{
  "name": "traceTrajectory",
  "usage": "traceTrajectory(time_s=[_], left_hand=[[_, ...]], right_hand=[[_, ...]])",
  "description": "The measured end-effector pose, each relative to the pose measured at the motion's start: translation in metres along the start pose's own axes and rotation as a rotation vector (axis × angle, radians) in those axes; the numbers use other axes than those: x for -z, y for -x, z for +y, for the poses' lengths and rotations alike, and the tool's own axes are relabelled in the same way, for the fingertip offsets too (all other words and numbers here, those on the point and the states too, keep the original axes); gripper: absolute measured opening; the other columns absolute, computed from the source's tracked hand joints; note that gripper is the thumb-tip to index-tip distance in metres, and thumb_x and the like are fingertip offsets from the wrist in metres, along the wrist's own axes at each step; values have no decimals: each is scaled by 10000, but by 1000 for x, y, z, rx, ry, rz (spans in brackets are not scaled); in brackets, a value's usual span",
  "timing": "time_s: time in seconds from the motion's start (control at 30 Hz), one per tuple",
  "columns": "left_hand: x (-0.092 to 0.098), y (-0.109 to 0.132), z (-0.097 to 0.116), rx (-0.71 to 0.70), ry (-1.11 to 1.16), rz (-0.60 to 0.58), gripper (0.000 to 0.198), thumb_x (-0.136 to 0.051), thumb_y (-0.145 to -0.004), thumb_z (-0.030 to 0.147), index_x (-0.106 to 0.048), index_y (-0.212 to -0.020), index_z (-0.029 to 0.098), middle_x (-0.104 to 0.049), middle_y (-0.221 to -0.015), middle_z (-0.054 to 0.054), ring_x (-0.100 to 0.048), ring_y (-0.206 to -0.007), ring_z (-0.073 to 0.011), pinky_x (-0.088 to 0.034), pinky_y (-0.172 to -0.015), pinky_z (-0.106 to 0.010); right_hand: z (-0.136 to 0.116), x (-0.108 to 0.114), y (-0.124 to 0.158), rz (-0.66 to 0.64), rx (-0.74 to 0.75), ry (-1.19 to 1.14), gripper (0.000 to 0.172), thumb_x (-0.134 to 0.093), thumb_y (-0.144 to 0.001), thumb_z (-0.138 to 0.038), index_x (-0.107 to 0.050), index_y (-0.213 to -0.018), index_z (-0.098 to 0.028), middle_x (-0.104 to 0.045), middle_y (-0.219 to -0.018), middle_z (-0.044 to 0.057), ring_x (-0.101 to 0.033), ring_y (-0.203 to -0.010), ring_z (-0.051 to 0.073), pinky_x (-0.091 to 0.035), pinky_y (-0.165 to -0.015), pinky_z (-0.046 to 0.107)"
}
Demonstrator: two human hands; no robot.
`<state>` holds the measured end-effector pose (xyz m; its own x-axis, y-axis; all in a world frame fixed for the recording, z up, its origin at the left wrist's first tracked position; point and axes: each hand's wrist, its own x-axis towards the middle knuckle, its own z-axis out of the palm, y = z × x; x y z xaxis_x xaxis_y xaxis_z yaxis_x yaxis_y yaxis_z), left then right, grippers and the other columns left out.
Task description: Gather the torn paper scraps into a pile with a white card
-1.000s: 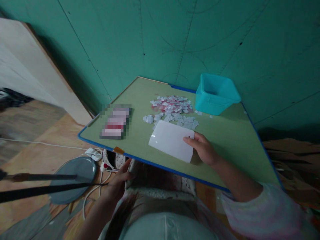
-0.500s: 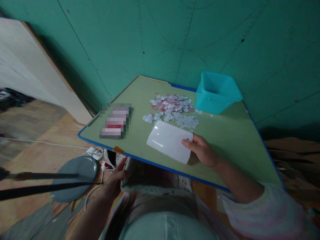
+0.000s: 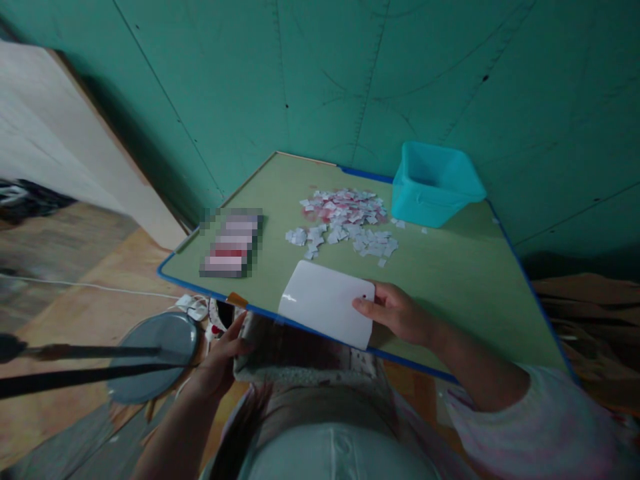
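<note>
White plastic sheet point(image 3: 325, 303), glossy at the left end, lapping over the near edge of the desk point(image 3: 460, 267). Held at the right end in the right hand point(image 3: 393, 312), with thumb on top beside a small dark hole point(image 3: 365, 296) and fingers mostly hidden beneath. Cannot tell from this angle if flat on the desk or slightly raised. Below the near edge, left hand point(image 3: 223, 353) around the left rim of a pale-rimmed, dark-centred item point(image 3: 300, 347); cannot tell if box or cloth.

Beyond the sheet, towards the far edge, 2 loose spreads of paper scraps: a pink-tinged heap point(image 3: 350, 205) and, nearer, a thinner whitish patch point(image 3: 373, 243). Close to the far right corner, a turquoise bin point(image 3: 425, 212), with stray scraps point(image 3: 400, 224) near its base. Near the left corner, a pixelated phone-like slab point(image 3: 230, 250).

Main risk, by judgement: bending or twisting of the sheet, from a grip at only 1 end. Also possible: loss of any hidden scraps over the near edge, past the pale-rimmed item, from poor alignment between the 2 hands. Likely too: scattering of the light scraps, from a hasty sweep or a draught.
</note>
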<state>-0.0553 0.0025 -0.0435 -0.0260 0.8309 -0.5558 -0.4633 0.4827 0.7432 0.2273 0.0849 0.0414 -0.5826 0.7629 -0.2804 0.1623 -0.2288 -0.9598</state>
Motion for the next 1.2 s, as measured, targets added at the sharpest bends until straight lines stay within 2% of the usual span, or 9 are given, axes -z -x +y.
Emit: traceTrajectory(time_s=[0.23, 0.37, 0.47, 0.53, 0.63, 0.77, 0.9, 1.1, 1.2], left_hand=[[-2, 0, 0, 8, 13, -17, 636, -588, -505, 98, -513, -1130, 189, -714, -848, -3, -651, -786, -222, -492, -584, -259], [0, -3, -4, 27, 21, 11, 642, -599, -505, 91, -513, -1131, 198, -715, -855, 4, -641, -847, -219, -488, -637, -254], [-1, -5, -6, 60, 43, 11, 658, -606, -481, 86, -521, -1123, 200, -719, -846, 2, -648, -805, -224, -487, -634, -268], [-6, -4, -7, 59, 67, -24, 649, -604, -494, 95, -522, -1129, 203, -721, -830, 3, -651, -758, -220, -483, -603, -267], [-17, 2, -7, 59, 76, -43, 577, -602, -539, 122, -548, -1104, 225, -715, -743, 22, -646, -655, -194, -465, -533, -245], [-31, 6, -7, 101, 48, -49, 553, -605, -524, 116, -581, -1058, 255, -669, -588, 58, -597, -467, -150, -424, -433, -218], [-40, 3, -10, 108, 79, -74, 432, -595, -501, 82, -622, -901, 242, -651, -553, 58, -609, -492, -142, -432, -450, -201], [-44, -1, -15, 142, 71, -130, 490, -602, -504, 96, -625, -970, 248, -712, -768, 12, -653, -739, -215, -471, -573, -254], [-42, -2, -17, 143, 71, -139, 453, -604, -529, 106, -632, -951, 267, -715, -848, 5, -637, -843, -238, -473, -652, -282]], right_hand=[[0, 2, 2, -1, -5, -7, 267, -563, -751, -373, -593, -881, -142, -625, -777, 24, -529, -672, 116, -411, -606, 234], [0, 7, 1, 155, 10, -15, 291, -568, -741, -390, -589, -895, -144, -623, -782, 27, -528, -678, 124, -410, -608, 244], [0, 13, 0, 280, 65, -1, 260, -563, -745, -378, -589, -868, -151, -617, -790, 21, -517, -680, 117, -404, -624, 242], [0, 15, -1, 303, 79, 4, 244, -555, -748, -367, -587, -859, -152, -612, -784, 18, -512, -675, 114, -401, -628, 242], [1, 14, 1, 232, 33, 7, 246, -547, -748, -363, -582, -852, -143, -597, -745, 16, -500, -640, 110, -393, -591, 238], [0, 6, 6, 43, 32, 26, 236, -527, -761, -345, -581, -852, -134, -566, -707, 4, -470, -602, 91, -376, -552, 218], [-4, 2, 10, -7, 77, 72, 211, -509, -777, -323, -579, -840, -135, -557, -697, 1, -462, -613, 88, -373, -563, 211], [-8, 16, 13, 172, 49, 94, 242, -530, -739, -364, -590, -822, -145, -569, -680, 7, -470, -582, 105, -373, -520, 224], [-14, 38, 14, 461, 62, 121, 228, -543, -701, -370, -580, -763, -154, -539, -613, -5, -449, -531, 110, -347, -472, 228]])
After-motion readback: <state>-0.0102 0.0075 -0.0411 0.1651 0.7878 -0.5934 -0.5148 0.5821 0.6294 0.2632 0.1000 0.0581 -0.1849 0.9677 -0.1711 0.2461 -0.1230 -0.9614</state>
